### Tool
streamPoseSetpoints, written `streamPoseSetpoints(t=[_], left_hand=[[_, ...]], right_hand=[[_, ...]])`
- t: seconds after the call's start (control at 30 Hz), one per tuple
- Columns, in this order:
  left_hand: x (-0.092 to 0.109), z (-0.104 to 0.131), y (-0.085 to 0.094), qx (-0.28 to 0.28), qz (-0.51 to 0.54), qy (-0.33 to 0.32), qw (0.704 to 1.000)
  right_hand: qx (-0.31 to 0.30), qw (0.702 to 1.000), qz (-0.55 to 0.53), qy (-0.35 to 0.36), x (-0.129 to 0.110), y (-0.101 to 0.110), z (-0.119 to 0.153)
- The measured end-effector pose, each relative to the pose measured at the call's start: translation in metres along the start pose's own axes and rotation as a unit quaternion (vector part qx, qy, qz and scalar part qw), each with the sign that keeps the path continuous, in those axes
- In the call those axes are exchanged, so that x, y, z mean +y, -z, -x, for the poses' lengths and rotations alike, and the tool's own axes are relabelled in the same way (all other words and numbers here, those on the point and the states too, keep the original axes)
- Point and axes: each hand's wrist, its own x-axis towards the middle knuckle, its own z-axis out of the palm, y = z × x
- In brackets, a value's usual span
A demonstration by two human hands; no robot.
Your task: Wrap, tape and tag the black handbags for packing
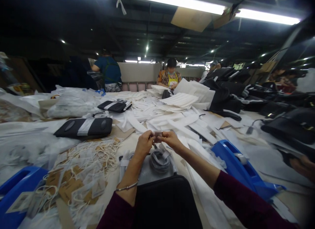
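Pinched in the fingers of both my hands is a small brownish, see-through packet or tag (157,137); its exact kind is too small to tell. My left hand (145,143) grips its left side, and my right hand (171,140) closes on its right side. Just below them, a coiled grey strap (159,161) in clear wrapping lies at the upper end of a black case (167,202). This flat case with rounded corners is nearest to me. My left forearm partly hides the pale handle or strap beside the coil.
Paper tags with white strings (71,183) are heaped at left. Blue tape dispensers stand at left (27,179) and right (241,170). Black cases with white bands (85,127) lie beyond the tags. White foam sheets (182,101) pile ahead; black bags (290,124) fill the right. Co-workers (169,76) are behind.
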Motion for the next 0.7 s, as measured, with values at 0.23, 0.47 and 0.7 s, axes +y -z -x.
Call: streamPoseSetpoints(t=[0.23,0.47,0.7], left_hand=[[-0.022,0.0,-0.009,-0.119,-0.038,0.038,0.991],[-0.018,0.004,-0.007,-0.155,-0.048,0.013,0.987],[-0.019,0.005,-0.007,-0.179,-0.106,0.015,0.978]], right_hand=[[0.186,0.981,-0.025,-0.04,0.022,0.016,0.02],[0.261,0.963,-0.071,0.004,0.006,0.028,0.018],[0.256,0.961,-0.102,0.002,-0.01,0.015,0.019]])
